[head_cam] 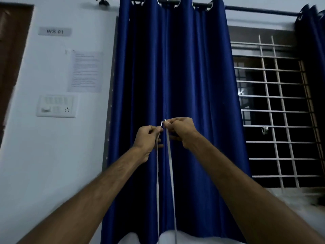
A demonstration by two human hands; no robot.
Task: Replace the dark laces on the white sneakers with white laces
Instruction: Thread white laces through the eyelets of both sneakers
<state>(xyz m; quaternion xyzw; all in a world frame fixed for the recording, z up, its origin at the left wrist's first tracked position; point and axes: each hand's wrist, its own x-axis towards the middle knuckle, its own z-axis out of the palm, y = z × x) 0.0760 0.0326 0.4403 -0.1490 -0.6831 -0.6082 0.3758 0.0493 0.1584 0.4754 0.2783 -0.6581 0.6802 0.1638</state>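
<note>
1. Two bare hands: a left hand (147,138) and a right hand (181,131).
2. Two thin white flat lace strands (157,182) hang side by side (one pinched in each hand; whether both belong to a single lace cannot be told).
3. Two stiff white lace tips (161,123), one per strand.
4. Two dark blue fabric curtains (175,67), one central and one at the right edge.
5. One dark metal curtain rod (260,10).
6. One white metal window grille (274,111).
7. One white printed paper sheet (86,71).
8. One grey rectangular sign (54,31) reading "WS 01".
9. One white plastic switch panel (56,106).
10. One brown wooden door (12,50).
</note>
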